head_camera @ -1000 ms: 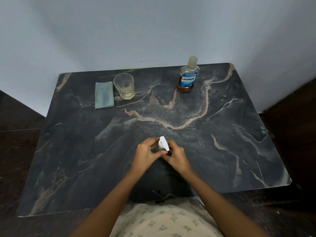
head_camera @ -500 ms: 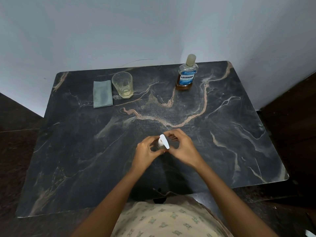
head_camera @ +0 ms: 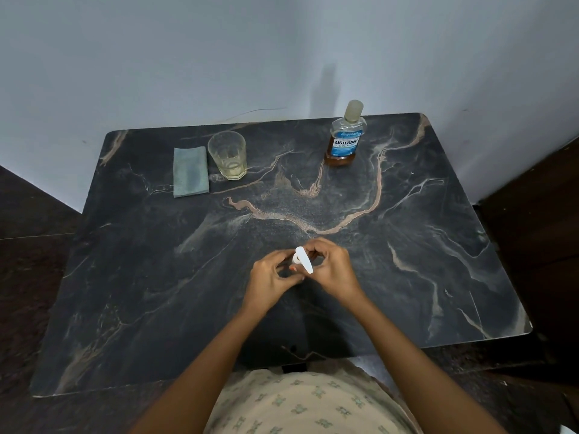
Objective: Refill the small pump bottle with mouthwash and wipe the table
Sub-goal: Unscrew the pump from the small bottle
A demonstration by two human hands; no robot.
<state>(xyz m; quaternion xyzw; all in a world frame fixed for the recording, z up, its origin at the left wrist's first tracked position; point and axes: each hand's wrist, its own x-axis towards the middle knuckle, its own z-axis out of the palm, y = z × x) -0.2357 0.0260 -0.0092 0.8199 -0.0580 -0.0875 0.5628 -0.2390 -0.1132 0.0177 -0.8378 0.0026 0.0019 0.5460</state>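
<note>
The small pump bottle stands near the middle of the dark marble table; only its white pump head shows between my hands. My left hand wraps the bottle's body from the left. My right hand curls its fingers around the pump's collar from the right. The mouthwash bottle, with amber liquid, a blue label and its cap on, stands at the back right. A folded grey-green cloth lies flat at the back left.
A clear drinking glass with a little pale liquid stands right of the cloth. A pale wall runs behind the table. Dark floor surrounds the table's left, right and front edges.
My right hand has shifted from beside the bottle's lower part to over the pump collar. My left hand stays on the bottle. The view has drifted slightly.
</note>
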